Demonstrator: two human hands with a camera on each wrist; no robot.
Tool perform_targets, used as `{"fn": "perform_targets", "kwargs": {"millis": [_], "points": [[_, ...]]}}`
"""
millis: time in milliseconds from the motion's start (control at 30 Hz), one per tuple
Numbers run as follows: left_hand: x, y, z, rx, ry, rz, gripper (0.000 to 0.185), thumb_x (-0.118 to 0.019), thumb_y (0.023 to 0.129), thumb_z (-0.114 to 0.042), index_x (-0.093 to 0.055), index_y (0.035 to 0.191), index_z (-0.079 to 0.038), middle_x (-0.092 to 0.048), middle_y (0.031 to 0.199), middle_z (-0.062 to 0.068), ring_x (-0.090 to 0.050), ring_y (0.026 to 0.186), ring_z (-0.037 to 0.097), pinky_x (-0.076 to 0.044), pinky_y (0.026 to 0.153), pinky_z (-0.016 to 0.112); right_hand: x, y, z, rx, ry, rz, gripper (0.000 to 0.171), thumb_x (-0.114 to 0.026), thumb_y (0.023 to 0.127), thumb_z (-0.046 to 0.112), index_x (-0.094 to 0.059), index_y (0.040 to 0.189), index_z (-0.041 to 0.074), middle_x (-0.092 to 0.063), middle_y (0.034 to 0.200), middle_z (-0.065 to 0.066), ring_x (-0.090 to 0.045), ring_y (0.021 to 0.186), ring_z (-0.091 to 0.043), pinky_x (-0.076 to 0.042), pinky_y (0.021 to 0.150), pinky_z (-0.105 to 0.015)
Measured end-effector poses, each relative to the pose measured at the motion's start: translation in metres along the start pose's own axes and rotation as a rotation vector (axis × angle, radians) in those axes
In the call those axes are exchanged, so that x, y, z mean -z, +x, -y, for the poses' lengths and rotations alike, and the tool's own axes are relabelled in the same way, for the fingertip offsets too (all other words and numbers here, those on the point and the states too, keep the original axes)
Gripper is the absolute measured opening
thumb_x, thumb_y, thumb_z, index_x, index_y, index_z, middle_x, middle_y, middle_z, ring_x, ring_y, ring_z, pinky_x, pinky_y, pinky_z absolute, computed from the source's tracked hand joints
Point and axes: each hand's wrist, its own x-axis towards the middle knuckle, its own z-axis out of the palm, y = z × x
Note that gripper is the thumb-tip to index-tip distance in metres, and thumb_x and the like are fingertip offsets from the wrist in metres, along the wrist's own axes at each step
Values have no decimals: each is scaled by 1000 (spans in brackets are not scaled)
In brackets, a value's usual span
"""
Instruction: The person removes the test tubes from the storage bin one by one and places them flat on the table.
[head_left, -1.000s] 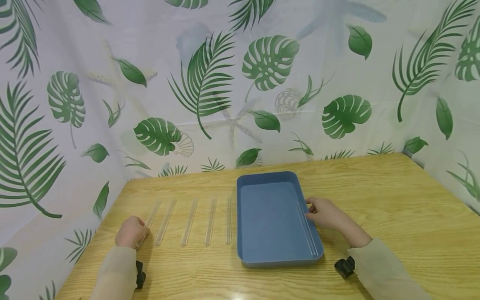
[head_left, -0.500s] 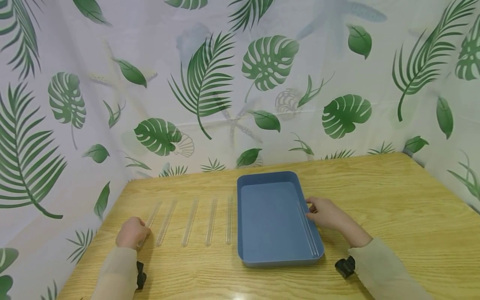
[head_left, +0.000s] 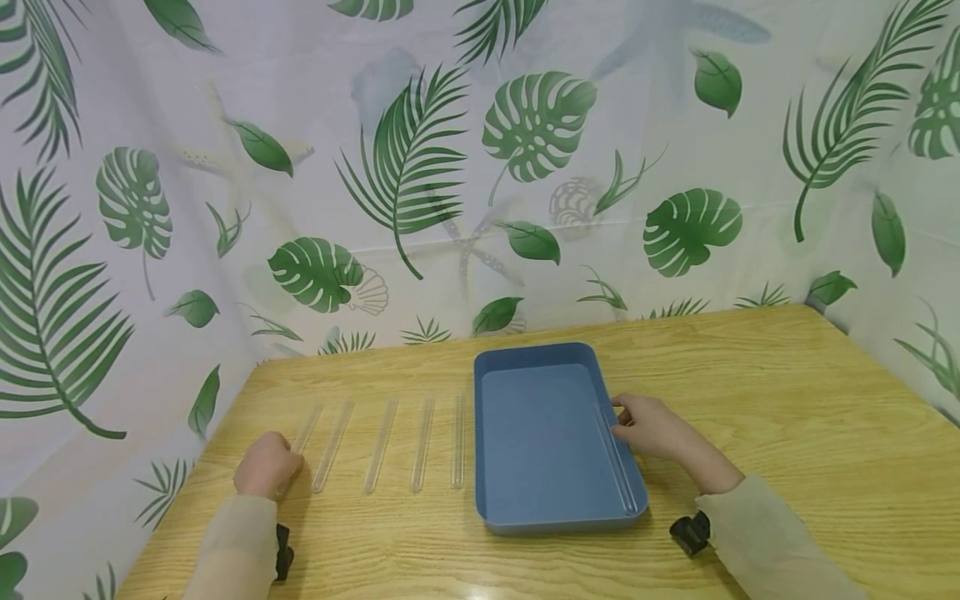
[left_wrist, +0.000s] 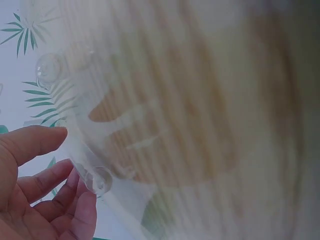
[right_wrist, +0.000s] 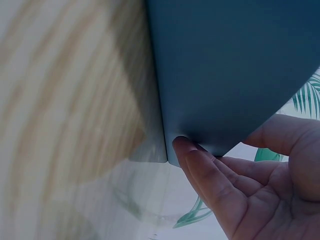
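Note:
On the left of the table, in the head view, my left hand (head_left: pixel 264 465) lies over the near end of the leftmost clear test tube (head_left: pixel 308 427). The left wrist view shows that hand's thumb apart from loosely bent fingers, with a tube's rounded end (left_wrist: pixel 98 181) right at the fingertips. My right hand (head_left: pixel 651 427) holds the right wall of a blue rectangular tray (head_left: pixel 558 528). Its fingers (right_wrist: pixel 192 155) press the outer wall in the right wrist view, while the thumb tip is hidden behind the rim. One test tube (head_left: pixel 617 458) lies inside the tray along that side.
Several more clear test tubes, such as one tube (head_left: pixel 380 446) near the middle, lie in a spaced row between my left hand and the tray. The wooden table (head_left: pixel 787 400) meets a leaf-print cloth (head_left: pixel 465 167) at the back and sides.
My left hand has shifted very slightly to the right at the leftmost test tube. The right hand, tray and other tubes keep their places.

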Motion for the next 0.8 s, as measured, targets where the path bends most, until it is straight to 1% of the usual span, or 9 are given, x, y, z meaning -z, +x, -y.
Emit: {"fn": "perform_targets", "kwargs": {"millis": [100, 200, 333, 433, 500, 700, 800], "points": [[0, -2, -4, -10, 3, -9, 28, -51, 72, -7, -30, 55, -13, -23, 50, -3, -21, 46, 12, -19, 41, 22, -1, 0, 0, -1, -4, -2, 44, -51, 85, 3, -37, 121, -19, -58, 90, -21, -58, 75, -25, -47, 58, -33], [2, -4, -7, -4, 11, -13, 23, -52, 73, -8, -35, 58, -10, -30, 53, 0, -26, 48, 14, -23, 42, 25, -1, 0, -1, 8, -16, -5, 44, -51, 85, 3, -37, 121, -18, -58, 91, -21, -58, 77, -26, -47, 59, -34], [3, -4, -6, 6, 33, -13, 11, -52, 75, -9, -46, 68, -3, -46, 63, 7, -40, 56, 20, -33, 46, 31, -2, 0, -1, 20, -22, -9, 44, -51, 85, 4, -37, 121, -18, -58, 91, -22, -58, 78, -28, -48, 60, -34], [3, -3, -4, 5, 37, -12, 11, -53, 75, -9, -52, 76, 2, -52, 69, 11, -46, 60, 23, -38, 48, 35, -2, 0, -1, 22, -19, -10, 44, -51, 85, 3, -37, 121, -18, -58, 91, -21, -58, 78, -28, -48, 60, -34], [3, -2, -3, 5, 33, -9, 13, -54, 75, -9, -54, 79, 4, -55, 71, 13, -48, 62, 24, -40, 49, 37, -1, 0, -1, 23, -20, -10, 44, -52, 85, 3, -38, 121, -18, -58, 91, -21, -58, 78, -28, -47, 60, -34], [-1, 3, 2, 22, 21, -15, 12, -56, 74, -9, -56, 76, 3, -55, 68, 12, -48, 58, 24, -39, 46, 35, -2, 1, -3, 22, -25, -12, 44, -52, 85, 4, -38, 121, -18, -58, 91, -21, -57, 79, -27, -47, 60, -34], [-1, 4, 4, 28, 18, -8, 14, -57, 74, -8, -57, 80, 5, -56, 69, 13, -50, 59, 24, -40, 47, 36, -3, 2, -4, 19, -25, -14, 44, -52, 85, 4, -39, 120, -17, -58, 91, -20, -57, 79, -27, -47, 60, -34]]}}
